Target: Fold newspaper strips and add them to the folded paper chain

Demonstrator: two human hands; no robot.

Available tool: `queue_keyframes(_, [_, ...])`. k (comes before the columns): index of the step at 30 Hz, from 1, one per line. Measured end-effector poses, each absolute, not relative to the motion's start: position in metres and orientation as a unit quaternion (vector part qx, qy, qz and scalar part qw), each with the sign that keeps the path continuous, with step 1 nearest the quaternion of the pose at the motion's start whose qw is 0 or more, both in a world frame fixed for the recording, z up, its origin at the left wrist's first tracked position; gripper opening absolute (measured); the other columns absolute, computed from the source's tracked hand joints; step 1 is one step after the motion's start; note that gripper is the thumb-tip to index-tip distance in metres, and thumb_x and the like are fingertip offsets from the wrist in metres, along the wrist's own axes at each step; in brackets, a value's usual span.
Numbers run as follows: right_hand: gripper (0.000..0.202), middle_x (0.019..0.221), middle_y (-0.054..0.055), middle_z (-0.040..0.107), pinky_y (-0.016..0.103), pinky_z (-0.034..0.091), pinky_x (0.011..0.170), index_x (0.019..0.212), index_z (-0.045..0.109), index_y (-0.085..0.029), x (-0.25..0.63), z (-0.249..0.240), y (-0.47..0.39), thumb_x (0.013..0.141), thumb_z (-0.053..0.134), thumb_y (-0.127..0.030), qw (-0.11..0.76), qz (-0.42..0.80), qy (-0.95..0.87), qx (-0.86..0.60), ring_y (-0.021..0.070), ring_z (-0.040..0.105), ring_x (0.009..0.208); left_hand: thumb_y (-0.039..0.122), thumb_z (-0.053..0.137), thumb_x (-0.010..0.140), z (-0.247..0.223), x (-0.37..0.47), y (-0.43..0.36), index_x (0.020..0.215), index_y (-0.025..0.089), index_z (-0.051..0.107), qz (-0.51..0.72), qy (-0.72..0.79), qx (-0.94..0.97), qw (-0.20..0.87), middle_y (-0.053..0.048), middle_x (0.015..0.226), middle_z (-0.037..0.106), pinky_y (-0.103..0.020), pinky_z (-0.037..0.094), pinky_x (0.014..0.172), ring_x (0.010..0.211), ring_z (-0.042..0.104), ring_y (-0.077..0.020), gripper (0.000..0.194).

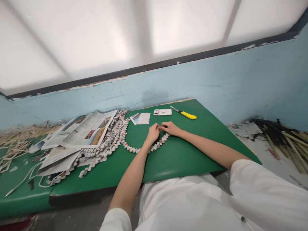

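Note:
A zigzag chain of folded paper (157, 146) curves over the green table, passes behind my left forearm and rises to my right hand (170, 128). The right fingers are closed at the chain's end. Fingertips of my left hand (153, 133) are pinched together and meet the right ones; whatever lies between them is too small to make out. Toward the left, the chain joins a heap of similar folded-paper chains (120, 128), partly covered by newspaper sheets (89, 131).
Beyond my hands on the green table (192, 147) lie a white phone (162, 112), a yellow-handled cutter (189, 115) and small paper pieces (143, 118). White cords (26, 178) and thin wooden strips (14, 144) occupy the left. Bamboo poles (293, 150) lie on the right floor.

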State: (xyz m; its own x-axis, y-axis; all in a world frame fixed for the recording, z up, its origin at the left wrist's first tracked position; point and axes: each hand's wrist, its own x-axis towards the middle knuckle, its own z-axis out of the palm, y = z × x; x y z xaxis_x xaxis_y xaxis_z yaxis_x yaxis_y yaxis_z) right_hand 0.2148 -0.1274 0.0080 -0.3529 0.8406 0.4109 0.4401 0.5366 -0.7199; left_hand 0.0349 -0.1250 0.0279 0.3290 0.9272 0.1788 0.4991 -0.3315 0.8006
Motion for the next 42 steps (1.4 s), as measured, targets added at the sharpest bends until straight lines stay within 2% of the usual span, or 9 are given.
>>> queue_keyframes(10, [0.045,0.063,-0.002,0.053,0.027,0.035,0.064,0.070,0.058,-0.020,0.216,0.012,-0.131,0.096,0.056,-0.057,0.408,0.265,-0.779,-0.396,0.0148,0.045,0.063,0.026,0.045,0.096,0.022,0.037,-0.121,0.074,0.022,0.044,0.355,0.440,0.719,0.405,0.005,0.056,0.052,-0.024,0.036,0.057,0.050,0.045,-0.0125,0.022])
queue_keyframes(16, [0.042,0.076,0.004,0.065,0.032,0.043,0.074,0.077,0.065,-0.022,0.221,0.015,-0.129,0.097,0.055,-0.058,0.559,0.174,-0.655,-0.478,0.0213,0.055,0.076,0.045,0.037,0.105,0.027,0.035,-0.124,0.100,0.022,0.054,0.365,0.449,0.729,0.366,0.001,0.058,0.057,-0.029,0.041,0.061,0.051,0.054,-0.0181,0.029])
queue_keyframes(20, [0.047,0.070,0.003,0.060,0.032,0.042,0.065,0.085,0.067,-0.019,0.228,0.016,-0.123,0.096,0.053,-0.063,0.618,0.200,-0.577,-0.496,0.0205,0.053,0.067,0.043,0.048,0.102,0.028,0.035,-0.130,0.120,0.020,0.057,0.328,0.453,0.781,0.279,-0.006,0.078,0.065,-0.032,0.044,0.071,0.071,0.063,-0.0237,0.030])
queue_keyframes(24, [0.043,0.065,0.001,0.056,0.031,0.044,0.063,0.089,0.064,-0.021,0.229,0.014,-0.120,0.096,0.053,-0.062,0.624,0.230,-0.567,-0.486,0.0191,0.052,0.062,0.047,0.051,0.100,0.030,0.040,-0.141,0.146,0.019,0.045,0.310,0.411,0.818,0.256,-0.013,0.107,0.066,-0.033,0.047,0.076,0.084,0.065,-0.0245,0.055])
queue_keyframes(27, [0.040,0.064,0.000,0.058,0.032,0.046,0.066,0.089,0.060,-0.022,0.227,0.013,-0.121,0.096,0.054,-0.060,0.615,0.244,-0.583,-0.471,0.0186,0.054,0.061,0.059,0.062,0.091,0.033,0.043,-0.148,0.138,0.019,0.055,0.252,0.381,0.857,0.239,-0.014,0.115,0.063,-0.033,0.047,0.078,0.092,0.064,-0.0271,0.063])
queue_keyframes(30, [0.039,0.063,0.000,0.058,0.032,0.047,0.066,0.088,0.058,-0.022,0.225,0.013,-0.122,0.097,0.054,-0.060,0.604,0.249,-0.594,-0.470,0.0182,0.054,0.059,0.061,0.071,0.082,0.034,0.044,-0.149,0.119,0.019,0.066,0.196,0.369,0.881,0.221,-0.013,0.108,0.062,-0.034,0.047,0.080,0.091,0.062,-0.0277,0.057])
queue_keyframes(36, [0.038,0.057,-0.002,0.055,0.031,0.045,0.060,0.084,0.052,-0.024,0.225,0.012,-0.121,0.095,0.055,-0.061,0.603,0.274,-0.584,-0.470,0.0170,0.050,0.053,0.031,0.067,0.086,0.028,0.044,-0.142,0.093,0.021,0.058,0.225,0.393,0.858,0.241,-0.007,0.093,0.063,-0.031,0.044,0.075,0.082,0.058,-0.0225,0.015])
queue_keyframes(39, [0.039,0.058,-0.002,0.053,0.031,0.044,0.059,0.082,0.051,-0.024,0.226,0.011,-0.120,0.095,0.054,-0.061,0.603,0.263,-0.583,-0.477,0.0170,0.049,0.054,0.020,0.065,0.082,0.026,0.042,-0.136,0.088,0.022,0.050,0.277,0.424,0.807,0.303,-0.003,0.083,0.063,-0.029,0.042,0.071,0.073,0.057,-0.0182,0.017])
queue_keyframes(42, [0.040,0.057,-0.003,0.051,0.031,0.043,0.058,0.081,0.051,-0.024,0.227,0.010,-0.119,0.095,0.054,-0.062,0.600,0.258,-0.583,-0.484,0.0171,0.048,0.054,0.013,0.061,0.080,0.025,0.043,-0.129,0.090,0.023,0.041,0.332,0.435,0.722,0.424,0.000,0.086,0.067,-0.026,0.043,0.066,0.063,0.057,-0.0125,0.024])
